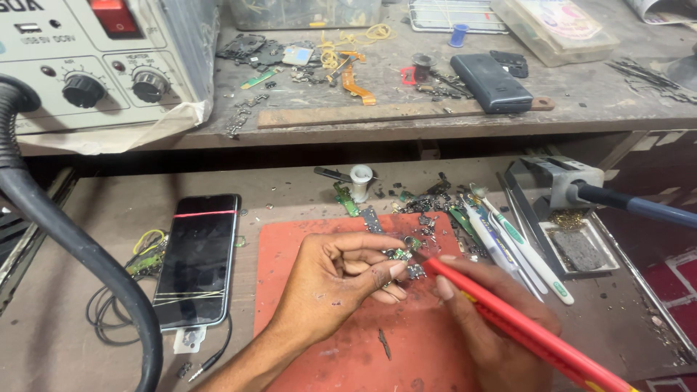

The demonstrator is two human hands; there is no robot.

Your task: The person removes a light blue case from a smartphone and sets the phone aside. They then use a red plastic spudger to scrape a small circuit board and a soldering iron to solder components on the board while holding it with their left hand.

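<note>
Red matting (341,348) on the surface is backing the left hand (330,279), which is pinching a small circuit part (406,263) just above it, while the right hand (486,327) is closing around a red tool (530,334), its tip apparently touching that part.

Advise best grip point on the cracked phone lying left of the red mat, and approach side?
Probably the phone by its two long edges, mid-body, coming from above. It lies flat, screen up, long axis running away from the camera. Its left edge sits near wires and a black hose; a cable leaves the bottom end.
</note>
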